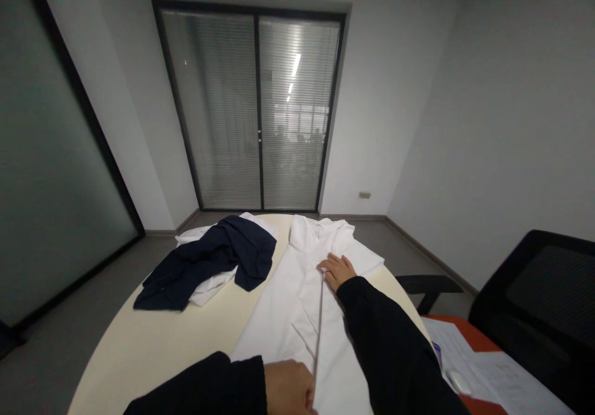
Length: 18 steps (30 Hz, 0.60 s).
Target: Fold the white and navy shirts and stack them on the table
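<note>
Nearest: left hand [289,387], black-sleeved, fingers curled in at the lower edge of the view. Whether it has any cloth pinched cannot be told; the fingertips are partly cut off. Beneath it lies a long white collared garment of plain woven cloth [290,297], spread lengthwise over the right half of a round cream-coloured table [139,353], its near end out of view.

To the right: a black mesh-backed chair [548,291] with printed white sheets of paper [449,334] on its orange-red seat.

Farther up the cloth, the right hand [338,270] lies palm down, fingers loosely extended and a little apart, touching the garment beside its front edge — no grasp seen.

Left of the garment: a crumpled navy-blue cloth garment [223,254], with white cloth [211,288] showing under it.

Far end: the white garment's collar, near the table's far rim. Beyond: black-framed glass panels with blinds [227,124].

Handling (judged): light, limp, not fragile, quick to crease — best held by the shoulder seams or side edges, flat fingers for smoothing.
</note>
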### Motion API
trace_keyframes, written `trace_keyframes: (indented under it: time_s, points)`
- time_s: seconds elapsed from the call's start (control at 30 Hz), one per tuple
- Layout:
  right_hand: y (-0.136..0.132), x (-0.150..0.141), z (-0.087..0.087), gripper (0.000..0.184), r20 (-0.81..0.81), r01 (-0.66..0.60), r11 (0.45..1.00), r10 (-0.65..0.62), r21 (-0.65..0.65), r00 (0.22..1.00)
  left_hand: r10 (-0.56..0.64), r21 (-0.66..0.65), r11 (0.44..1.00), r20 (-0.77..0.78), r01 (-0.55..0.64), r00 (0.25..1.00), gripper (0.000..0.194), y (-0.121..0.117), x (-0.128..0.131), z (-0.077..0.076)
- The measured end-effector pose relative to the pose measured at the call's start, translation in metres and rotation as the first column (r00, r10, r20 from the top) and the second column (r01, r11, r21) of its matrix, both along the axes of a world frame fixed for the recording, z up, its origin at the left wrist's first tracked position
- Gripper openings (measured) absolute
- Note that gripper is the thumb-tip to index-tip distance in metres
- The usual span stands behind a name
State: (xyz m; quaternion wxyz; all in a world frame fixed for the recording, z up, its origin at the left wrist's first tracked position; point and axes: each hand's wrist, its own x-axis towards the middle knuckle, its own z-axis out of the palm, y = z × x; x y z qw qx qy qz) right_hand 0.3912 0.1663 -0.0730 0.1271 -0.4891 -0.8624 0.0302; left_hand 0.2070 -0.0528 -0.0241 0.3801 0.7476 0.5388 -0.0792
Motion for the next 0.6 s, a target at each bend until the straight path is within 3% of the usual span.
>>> trace_keyframes:
  time_s: [0.1,0.27,0.6]
  points:
    - [0.006,0.006,0.0,0.028,0.092,0.008,0.996,-0.016,0.093,0.996,0.004,0.001,1.0,0.018,-0.004,1.0,0.015,0.002,-0.004,-0.009]
    - [0.01,0.009,0.001,0.03,0.119,0.018,0.965,-0.05,0.26,0.992,-0.076,0.055,0.996,0.055,0.073,0.996,0.017,0.004,-0.006,-0.021]
    - [0.005,-0.002,-0.017,0.031,0.115,0.037,0.968,-0.068,0.25,0.991,-0.16,0.156,0.964,-0.31,0.216,0.937,0.024,-0.004,0.008,-0.006]
